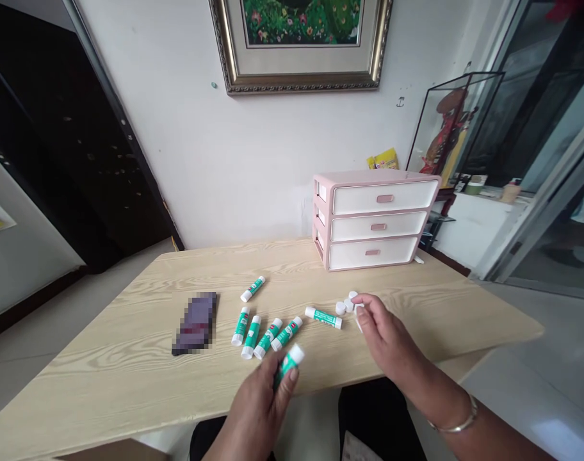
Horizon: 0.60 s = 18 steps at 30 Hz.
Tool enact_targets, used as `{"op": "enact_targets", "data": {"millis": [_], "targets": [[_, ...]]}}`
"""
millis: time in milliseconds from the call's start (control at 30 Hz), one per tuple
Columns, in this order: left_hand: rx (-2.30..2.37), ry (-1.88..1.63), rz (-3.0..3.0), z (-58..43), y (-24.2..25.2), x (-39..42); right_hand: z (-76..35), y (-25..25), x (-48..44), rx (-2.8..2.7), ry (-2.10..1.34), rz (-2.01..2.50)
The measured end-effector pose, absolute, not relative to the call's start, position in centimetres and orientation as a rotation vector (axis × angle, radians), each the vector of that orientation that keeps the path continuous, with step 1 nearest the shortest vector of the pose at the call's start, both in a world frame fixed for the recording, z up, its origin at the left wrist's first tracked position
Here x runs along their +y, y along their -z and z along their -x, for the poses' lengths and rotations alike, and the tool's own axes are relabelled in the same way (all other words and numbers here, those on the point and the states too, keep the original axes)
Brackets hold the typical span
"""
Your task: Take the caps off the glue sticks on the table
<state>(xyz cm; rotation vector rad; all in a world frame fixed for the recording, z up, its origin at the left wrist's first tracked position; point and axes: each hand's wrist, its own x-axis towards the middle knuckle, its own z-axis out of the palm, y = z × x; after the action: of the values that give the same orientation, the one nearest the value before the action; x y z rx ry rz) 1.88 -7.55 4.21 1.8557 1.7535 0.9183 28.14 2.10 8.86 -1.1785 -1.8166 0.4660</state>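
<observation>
Note-taker: Left hand [258,394], bottom centre of the frame, close to the lens. Fingers wrapped round a green tube [288,366], thumb along its right side. White end points to the upper right, blurred.

Checker: Hold sound?

Note-taker: Seems so; lower end hidden in the hand. Position is near the front edge of the bench [129,378]. A slack hold could send it over that edge, I'd judge.

Checker: Other hand?

Note-taker: Right hand [392,339], right of centre. Thumb and forefinger nearly together at a cluster of white caps [348,305]. Cannot tell whether they pinch one or only touch it.

Checker: Hazard there?

Note-taker: Small round pieces, bunched; a brushing fingertip might scatter them. Thumb hides part of the cluster.

Checker: Beyond the left knuckles?

Note-taker: Row of four tubes [267,338], slanted, mid-frame. Smooth cylinders; a bump could set them rolling. Crosswise tube [323,317] between row and caps; lone tube [252,289] above the row.

Checker: Outermost?

Note-taker: Dark pixelated item [196,323], left of centre; pink-and-white drawer unit [378,227], right of centre, higher up. Both well apart from the hands.
</observation>
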Motion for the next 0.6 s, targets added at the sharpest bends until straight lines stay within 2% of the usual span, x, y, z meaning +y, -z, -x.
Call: {"op": "enact_targets", "data": {"millis": [67,133,233,400,600], "targets": [[1.94,-0.837,-1.89,-1.7,-5.9,-4.8,-27.7,-8.0,3.0,-1.882,-0.433,1.184],[2.108,-0.599,-1.964,-1.5,-7.3,-1.9,-27.4,-7.0,4.3,-1.929,-0.386,1.197],[2.203,-0.512,-1.979,-1.1,-8.3,1.8,-27.2,-6.5,6.2,-1.989,-0.305,1.198],[2.244,-0.369,-2.01,-0.7,-6.9,5.8,-26.3,-6.6,9.1,-2.171,-0.171,1.222],[2.21,-0.212,-2.05,0.0,-4.7,8.2,-25.2,-4.3,13.1,-2.297,-0.12,1.265]]}}
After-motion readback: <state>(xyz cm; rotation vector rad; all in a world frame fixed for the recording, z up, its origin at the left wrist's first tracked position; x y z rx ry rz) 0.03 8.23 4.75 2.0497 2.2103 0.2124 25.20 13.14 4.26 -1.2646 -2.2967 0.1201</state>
